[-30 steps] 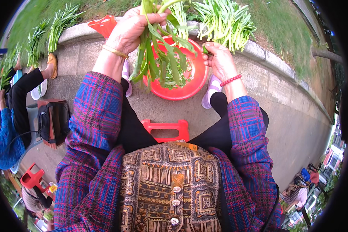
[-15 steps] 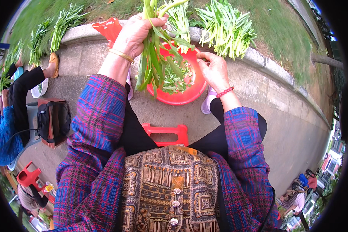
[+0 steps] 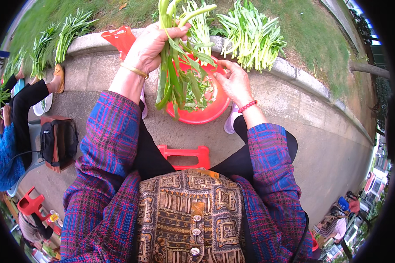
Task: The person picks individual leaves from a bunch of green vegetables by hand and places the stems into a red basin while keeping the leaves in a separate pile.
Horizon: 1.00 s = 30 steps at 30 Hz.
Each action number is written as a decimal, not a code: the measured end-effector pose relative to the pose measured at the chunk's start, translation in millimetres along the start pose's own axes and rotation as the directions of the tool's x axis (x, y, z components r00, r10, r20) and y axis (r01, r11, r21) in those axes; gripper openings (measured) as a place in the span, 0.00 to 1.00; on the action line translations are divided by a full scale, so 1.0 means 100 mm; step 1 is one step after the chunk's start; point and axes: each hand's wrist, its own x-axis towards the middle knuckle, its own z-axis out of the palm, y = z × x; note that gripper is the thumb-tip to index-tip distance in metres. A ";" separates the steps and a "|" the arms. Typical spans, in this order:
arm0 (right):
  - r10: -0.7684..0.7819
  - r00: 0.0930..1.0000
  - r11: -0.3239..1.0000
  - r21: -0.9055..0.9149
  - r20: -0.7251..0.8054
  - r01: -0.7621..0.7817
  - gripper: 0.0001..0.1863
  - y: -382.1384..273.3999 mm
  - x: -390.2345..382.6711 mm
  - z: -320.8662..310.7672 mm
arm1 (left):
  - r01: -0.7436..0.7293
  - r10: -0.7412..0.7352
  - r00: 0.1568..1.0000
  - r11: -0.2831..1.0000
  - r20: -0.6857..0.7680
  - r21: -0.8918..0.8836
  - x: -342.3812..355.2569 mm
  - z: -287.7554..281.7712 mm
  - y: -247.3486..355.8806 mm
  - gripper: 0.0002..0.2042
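Note:
My left hand (image 3: 150,47) is closed around the stems of a bunch of leafy greens (image 3: 173,81), with pale stems pointing up and long leaves hanging down. The bunch hangs over the left side of a round red basin (image 3: 208,115). Inside the basin lie torn green leaf pieces (image 3: 196,100). My right hand (image 3: 235,84) is over the basin's right rim, thumb and forefinger closed at the tip of a leaf that reaches out from the bunch. Fingers partly hide that leaf's end.
Piles of greens (image 3: 252,39) lie along the stone kerb (image 3: 294,68), beside a red plastic bag (image 3: 120,39). A red stool (image 3: 184,152) is between my legs. At left, a seated person (image 3: 6,151) handles greens near a black-and-brown bag (image 3: 59,142).
My right hand has moved left, from apart from the bunch to the tip of one of its leaves. My left hand still holds the greens. The view has shifted slightly.

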 end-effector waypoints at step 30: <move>-0.321 0.925 0.936 -0.081 0.205 0.343 0.22 0.44 -0.03 0.35 | -0.061 0.055 0.991 0.997 -0.123 -0.047 0.00 -0.11 -0.02 0.11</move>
